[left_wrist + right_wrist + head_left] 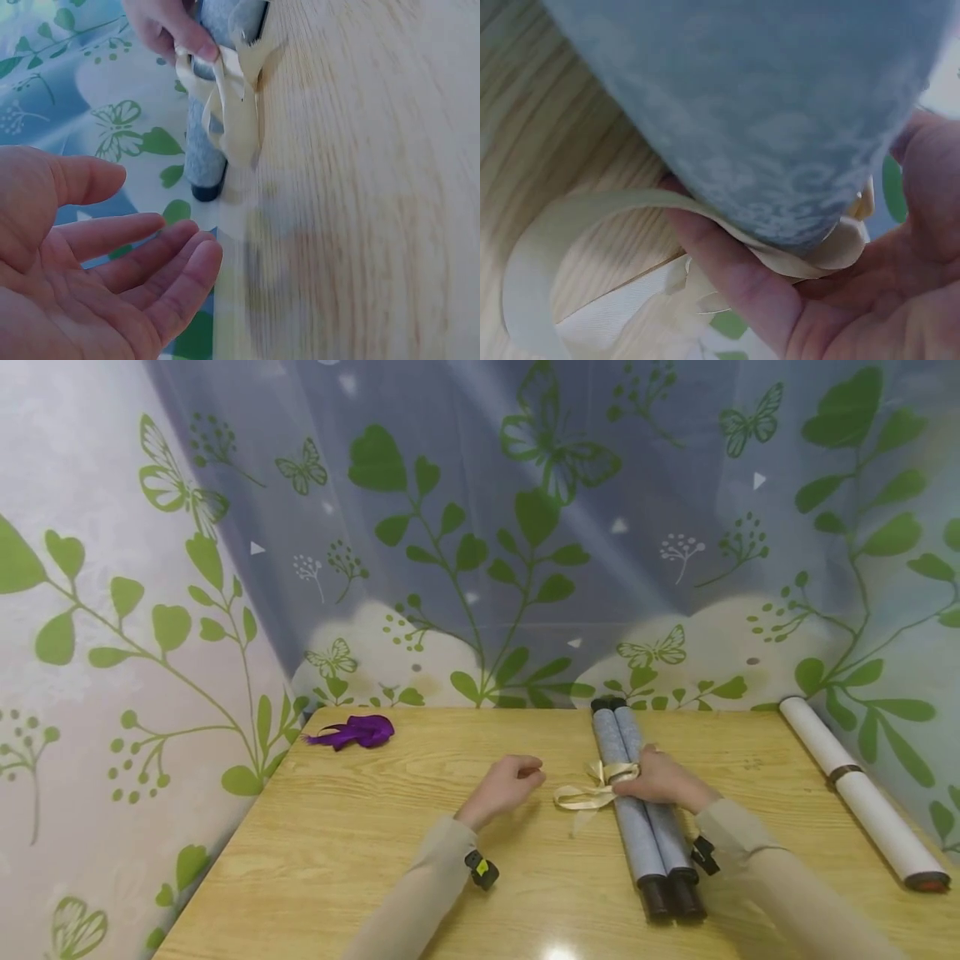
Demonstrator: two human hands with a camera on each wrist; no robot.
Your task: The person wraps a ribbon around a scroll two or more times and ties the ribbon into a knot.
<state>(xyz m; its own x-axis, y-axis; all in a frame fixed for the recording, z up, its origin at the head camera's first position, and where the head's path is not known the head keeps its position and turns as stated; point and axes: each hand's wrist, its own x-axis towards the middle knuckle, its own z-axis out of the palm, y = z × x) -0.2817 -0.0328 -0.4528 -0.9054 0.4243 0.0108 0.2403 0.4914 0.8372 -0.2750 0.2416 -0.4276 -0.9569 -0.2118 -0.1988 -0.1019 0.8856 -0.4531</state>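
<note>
Two grey-blue rolled scrolls (637, 839) with dark end knobs lie side by side on the table, bound at the middle by a cream ribbon (585, 797) tied with loose loops to the left. My right hand (663, 777) grips the scrolls at the binding, its thumb against the ribbon. In the right wrist view the hand curls about a patterned scroll (765, 112) and the ribbon (536, 247). To the left of the bundle hovers my left hand (501, 789), holding nothing; in the left wrist view its fingers are relaxed and apart.
A purple ribbon (366, 731) lies bunched at the table's back left. Along the right edge rests a white rolled scroll (873, 814) with a brown band. A leaf-patterned curtain (480, 552) hangs behind the wooden table (337, 860).
</note>
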